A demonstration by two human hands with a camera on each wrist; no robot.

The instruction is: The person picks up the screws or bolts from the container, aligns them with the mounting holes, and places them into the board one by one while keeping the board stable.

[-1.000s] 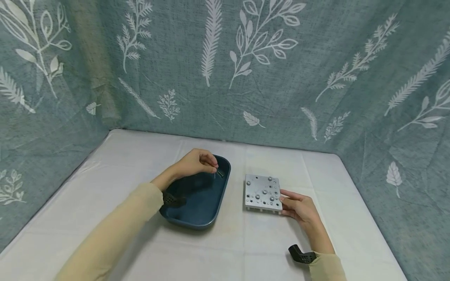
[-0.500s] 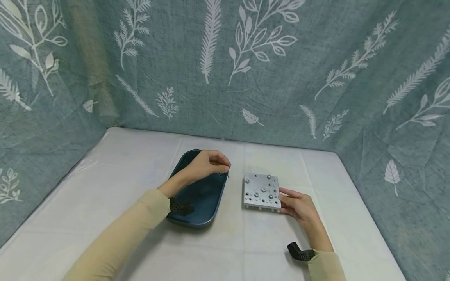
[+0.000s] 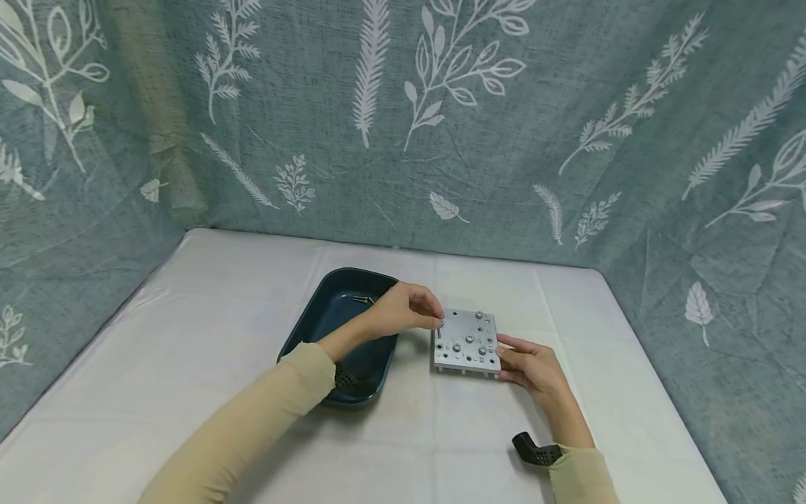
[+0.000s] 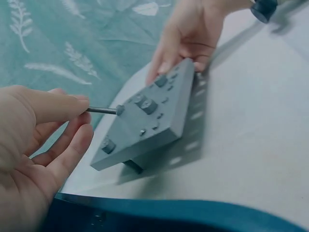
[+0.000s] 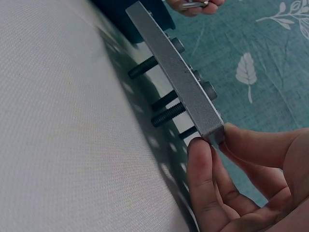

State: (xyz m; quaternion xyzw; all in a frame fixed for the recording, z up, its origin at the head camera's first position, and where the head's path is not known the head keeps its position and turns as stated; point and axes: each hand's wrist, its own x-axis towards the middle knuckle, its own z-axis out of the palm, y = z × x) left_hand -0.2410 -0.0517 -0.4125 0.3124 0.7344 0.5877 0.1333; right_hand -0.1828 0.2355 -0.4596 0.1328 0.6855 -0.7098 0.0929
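My left hand pinches a thin metal screw between thumb and fingertips, its head hidden in the fingers. In the head view the screw points down over the left edge of a square grey metal plate. Several bolts stick up from the plate, beside small holes. Seen from the right wrist, threaded bolt shanks come out of its underside, close over the white cloth. My right hand grips the plate's right edge, thumb on one face and fingers under the other.
A dark blue tray stands left of the plate, beneath my left forearm. Small brass-coloured screws lie in it. White cloth covers the table, and a green leaf-patterned curtain hangs behind.
My left hand has carried the screw right, out of the tray and across to the plate's left edge. The right hand holds the plate in nearly the same place.
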